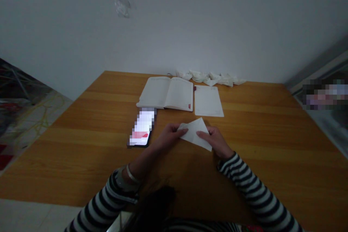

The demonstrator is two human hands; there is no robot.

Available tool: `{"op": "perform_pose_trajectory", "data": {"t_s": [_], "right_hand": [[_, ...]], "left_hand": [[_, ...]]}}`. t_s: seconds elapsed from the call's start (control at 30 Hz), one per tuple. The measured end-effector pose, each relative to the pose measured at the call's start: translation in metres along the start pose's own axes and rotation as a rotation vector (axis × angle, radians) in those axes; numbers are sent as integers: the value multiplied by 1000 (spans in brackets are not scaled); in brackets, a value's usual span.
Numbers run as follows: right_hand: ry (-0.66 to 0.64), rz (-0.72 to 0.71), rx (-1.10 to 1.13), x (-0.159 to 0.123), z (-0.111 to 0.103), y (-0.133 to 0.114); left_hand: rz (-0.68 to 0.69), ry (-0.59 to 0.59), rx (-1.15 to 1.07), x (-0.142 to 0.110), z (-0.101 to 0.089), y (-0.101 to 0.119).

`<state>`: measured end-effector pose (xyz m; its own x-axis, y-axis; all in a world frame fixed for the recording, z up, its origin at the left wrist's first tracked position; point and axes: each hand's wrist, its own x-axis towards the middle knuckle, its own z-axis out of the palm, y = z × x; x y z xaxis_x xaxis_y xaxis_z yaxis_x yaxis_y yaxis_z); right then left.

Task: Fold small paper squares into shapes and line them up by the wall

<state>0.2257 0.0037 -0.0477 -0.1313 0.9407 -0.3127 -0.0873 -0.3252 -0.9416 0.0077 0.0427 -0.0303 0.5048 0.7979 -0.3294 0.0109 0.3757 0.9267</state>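
Note:
A white folded piece of paper (195, 134), with a pointed top and slanted edges, is held between my two hands above the table. My left hand (172, 136) pinches its left corner, thumb on top. On the right side, my right hand (216, 140) grips the paper with the thumb lying across its face. The fingers beneath the paper are hidden. Just beyond it lies a loose lined sheet (208, 101). An open notebook (179, 94) with pale pages rests to the left of that sheet.
A lit phone (141, 127) lies on the wooden table (95, 116) left of my hands. Several crumpled or folded white papers (209, 78) line the table's far edge against the wall (190, 25). A clear plastic bag (119, 0) hangs on the wall.

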Motion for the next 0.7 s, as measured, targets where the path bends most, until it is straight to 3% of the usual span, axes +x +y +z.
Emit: {"op": "perform_pose_trajectory", "data": {"t_s": [0.17, 0.33, 0.47, 0.6, 0.7], "right_hand": [[11, 34, -38, 3, 3, -5], [3, 2, -63, 3, 4, -1], [7, -9, -38, 2, 2, 3], [-27, 15, -11, 1, 1, 2], [-25, 38, -33, 0, 0, 0]], "left_hand": [[-49, -78, 76, -4, 3, 0], [-101, -75, 71, -4, 3, 1], [-163, -12, -62, -1, 1, 4], [-228, -60, -210, 1, -2, 5], [-241, -80, -192, 0, -2, 5]]}}
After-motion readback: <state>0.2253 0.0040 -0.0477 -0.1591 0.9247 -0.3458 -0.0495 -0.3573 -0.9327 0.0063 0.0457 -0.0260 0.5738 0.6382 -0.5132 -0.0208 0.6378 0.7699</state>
